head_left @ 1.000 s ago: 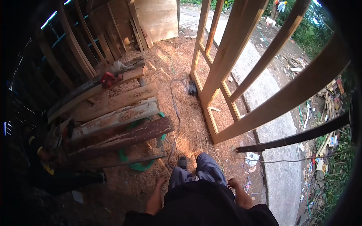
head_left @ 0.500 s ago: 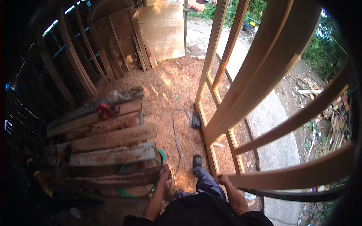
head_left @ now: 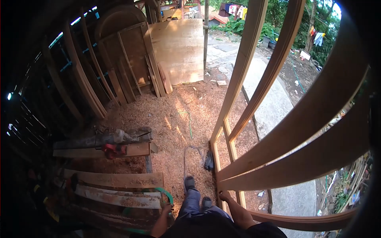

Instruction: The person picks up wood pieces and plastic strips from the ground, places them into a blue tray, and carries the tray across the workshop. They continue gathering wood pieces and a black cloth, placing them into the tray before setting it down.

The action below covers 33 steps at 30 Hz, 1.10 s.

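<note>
My left hand (head_left: 168,208) is low, beside the right ends of the planks and close to a green hose (head_left: 168,195). Its fingers look loosely apart, with nothing visible in them. A dark, reddish plank (head_left: 115,217) lies in shadow to its left. My right hand (head_left: 224,195) is closed on the edge of a large wooden frame (head_left: 238,164), which rises on the right with long rails and narrow bars. A pale, dusty board (head_left: 119,197) and a brown board (head_left: 119,180) lie left of my legs.
A red power tool (head_left: 114,150) rests on a bench plank. Wood shavings (head_left: 166,115) cover the floor, with a cable and a dark object (head_left: 208,160) by the frame. Plywood (head_left: 178,51) leans at the back. A concrete path (head_left: 274,95) runs outside. Part of a person (head_left: 47,202) shows at lower left.
The view has shifted forward, and both feet now show. My left hand has come away from the dark plank's end. My right hand is further along the frame, whose rails appear at a new angle.
</note>
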Each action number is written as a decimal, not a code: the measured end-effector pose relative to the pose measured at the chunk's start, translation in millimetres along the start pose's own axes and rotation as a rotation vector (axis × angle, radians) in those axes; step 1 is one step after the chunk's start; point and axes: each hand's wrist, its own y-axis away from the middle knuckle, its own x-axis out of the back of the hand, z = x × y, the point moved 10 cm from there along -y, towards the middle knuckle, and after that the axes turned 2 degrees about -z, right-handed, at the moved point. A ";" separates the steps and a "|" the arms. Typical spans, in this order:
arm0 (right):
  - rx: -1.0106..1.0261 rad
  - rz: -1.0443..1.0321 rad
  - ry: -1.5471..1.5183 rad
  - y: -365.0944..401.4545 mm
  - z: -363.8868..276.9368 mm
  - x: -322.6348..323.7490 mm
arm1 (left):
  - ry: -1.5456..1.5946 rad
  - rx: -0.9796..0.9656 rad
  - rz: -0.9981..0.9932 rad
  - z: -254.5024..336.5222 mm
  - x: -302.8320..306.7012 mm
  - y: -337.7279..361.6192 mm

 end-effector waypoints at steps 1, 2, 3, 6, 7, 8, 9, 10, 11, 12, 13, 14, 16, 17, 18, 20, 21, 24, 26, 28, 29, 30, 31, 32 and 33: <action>0.004 -0.003 0.029 -16.6 -0.3 -2.3 | -0.076 0.049 -0.075 0.3 -1.8 -13.5; 0.007 -0.006 0.059 -31.7 -0.3 -5.0 | -0.068 0.049 -0.078 7.1 -0.8 -27.2; 0.004 -0.010 0.063 -50.6 1.0 -3.1 | 0.103 0.092 -0.050 8.0 4.4 -40.9; -0.013 -0.034 0.147 -75.5 -22.4 4.2 | 0.197 0.111 0.023 63.5 17.7 -40.2; -0.118 -0.109 0.050 -80.4 -30.1 9.1 | 0.196 0.051 0.023 63.0 23.4 -75.0; -0.124 -0.013 0.021 -90.8 -40.3 16.7 | 0.102 0.074 -0.036 63.3 28.0 -101.6; -0.135 0.082 0.004 -103.7 -45.9 24.7 | 0.266 0.049 -0.100 83.4 22.9 -120.0; -0.151 0.021 -0.055 -121.6 -43.6 18.6 | 0.084 0.002 0.106 139.2 27.0 -92.3; -0.251 -0.003 -0.149 -108.0 -79.0 41.8 | 0.157 -0.081 0.057 183.9 18.7 -79.4; -0.242 -0.041 -0.158 -122.9 -86.5 39.9 | 0.104 -0.085 0.033 193.8 15.3 -104.1; -0.242 -0.026 -0.105 -144.5 -80.0 30.5 | 0.102 -0.154 0.017 212.2 10.1 -124.5; -0.224 -0.025 -0.128 -159.1 -78.5 23.1 | 0.099 -0.128 -0.003 228.6 2.4 -132.0; -0.324 -0.105 -0.066 -186.7 -58.8 -1.8 | 0.140 -0.120 0.010 251.3 -12.3 -151.0; -0.340 -0.135 -0.047 -196.8 -47.3 -12.0 | 0.145 -0.134 0.009 253.3 -20.2 -168.4; -0.376 -0.169 0.007 -214.1 -36.7 -22.6 | 0.155 -0.111 0.021 252.4 -27.0 -187.8; -0.437 -0.222 0.052 -244.0 -13.1 -49.7 | 0.166 -0.116 0.004 251.4 -50.4 -223.4; -0.398 -0.187 0.056 -265.1 -6.0 -57.7 | 0.110 -0.104 -0.019 247.7 -64.4 -240.0; -0.270 -0.067 -0.045 -353.0 17.9 -85.5 | 0.097 -0.012 -0.059 220.2 -104.8 -309.4; -0.209 0.010 -0.074 -412.6 23.0 -98.7 | 0.015 0.046 -0.108 195.2 -130.9 -366.6; -0.053 0.137 -0.144 -467.6 15.5 -105.2 | -0.205 0.007 -0.161 180.8 -151.2 -425.0; 0.048 0.225 -0.165 -498.6 19.2 -110.9 | -0.341 -0.055 -0.177 174.8 -159.8 -457.8; 0.041 0.223 -0.111 -529.0 23.2 -120.4 | -0.418 -0.239 -0.115 162.4 -163.3 -500.8; 0.175 0.282 -0.026 -559.2 25.7 -128.4 | -0.455 -0.211 -0.058 166.4 -164.8 -524.0; 0.252 0.356 -0.003 -577.0 17.1 -125.0 | -0.448 -0.187 0.008 183.5 -162.1 -532.9; 0.272 0.276 0.002 -607.0 28.1 -140.8 | -0.444 -0.249 0.099 189.3 -156.4 -549.1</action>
